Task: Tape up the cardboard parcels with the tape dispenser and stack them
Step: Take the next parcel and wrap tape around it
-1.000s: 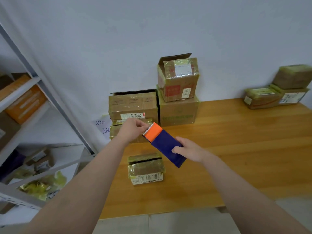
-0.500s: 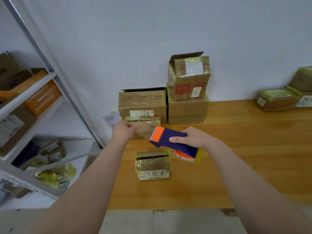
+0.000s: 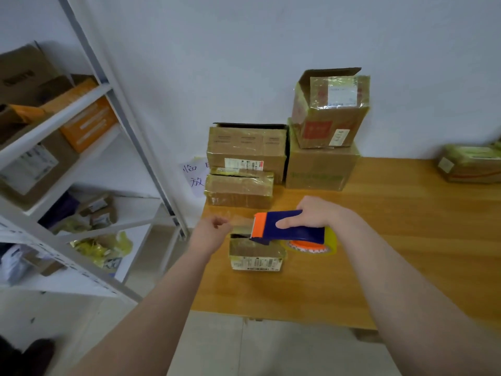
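A small cardboard parcel with a printed label on its front lies near the left end of the wooden table. My right hand grips a blue and orange tape dispenser with a yellowish tape roll, held level just above the parcel's right side. My left hand pinches the free end of the clear tape, stretched out to the left of the dispenser's orange mouth, over the parcel's left edge.
Stacked cardboard boxes stand against the wall at the back left, a taller pile topped by an open box beside them. More parcels lie at the far right. A white metal shelf with boxes stands left of the table.
The dispenser has turned level and come down close over the small parcel. My left hand has pulled a strip of tape out to the left. The view has shifted left.
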